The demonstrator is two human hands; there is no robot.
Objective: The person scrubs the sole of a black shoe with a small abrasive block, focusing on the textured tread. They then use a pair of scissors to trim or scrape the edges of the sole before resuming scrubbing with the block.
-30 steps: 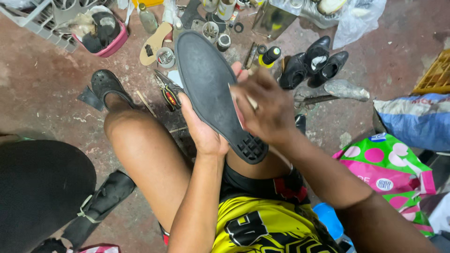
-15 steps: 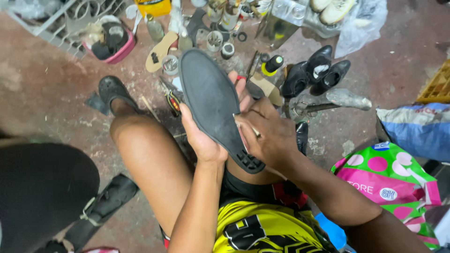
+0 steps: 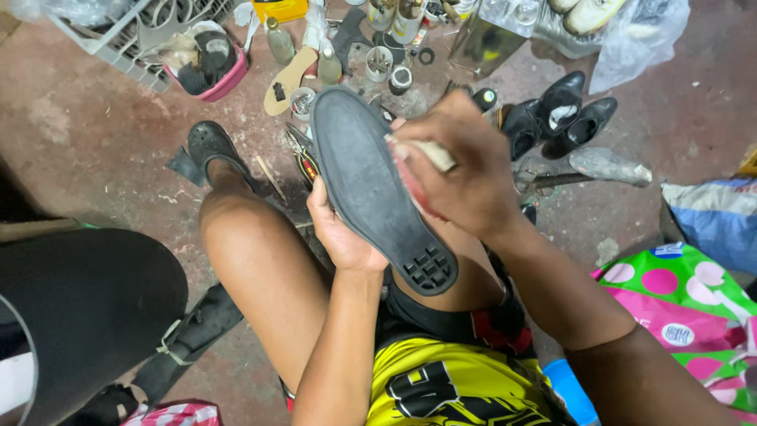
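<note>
My left hand (image 3: 341, 229) grips a black shoe (image 3: 371, 189) from below, sole turned up, with the treaded heel near my lap. My right hand (image 3: 461, 166) rests against the shoe's right edge, fingers closed on a small pale tool or brush handle (image 3: 430, 154) whose tip I cannot make out. Both hands are over my bare left knee (image 3: 252, 237).
On the stained concrete floor lie a pair of black dress shoes (image 3: 564, 114), a tan insole (image 3: 288, 79), small tins and bottles (image 3: 378, 63), a pink basket (image 3: 213, 67), a grey crate (image 3: 130, 28), a black clog on my foot (image 3: 213, 146), and a polka-dot bag (image 3: 678, 308).
My right hand has slid up the shoe from the heel toward its middle, and the view has shifted slightly downward.
</note>
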